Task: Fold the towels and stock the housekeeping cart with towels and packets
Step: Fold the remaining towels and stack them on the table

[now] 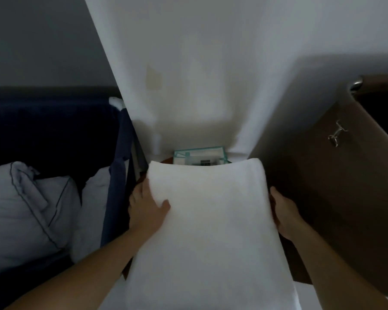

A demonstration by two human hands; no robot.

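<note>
A small clear box with teal edging [199, 155] sits at the foot of a white wall [211, 63], just beyond the far end of the towel. It holds pale flat items and one small dark piece, which are too dim and too hidden to name. To the left hangs dark navy fabric [119, 175], and beside it lie pale pillows with dark piping [31, 209] (whether they rest inside a fabric bin or only against it cannot be told). The thick folded white towel [211, 220] fills the middle of the view, held up between both hands. Its long axis runs from the person away toward the wall, and its rounded far fold touches or covers the near edge of the box. The left hand [148, 209] has a closed grip on the towel's left edge, with the thumb pressed on top and the fingers tucked out of sight underneath. The right hand [282, 213] clasps the right edge with its fingers hidden behind the cloth. To the right stands a brown wooden panel [323, 186] bearing a small metal hook [336, 135].
</note>
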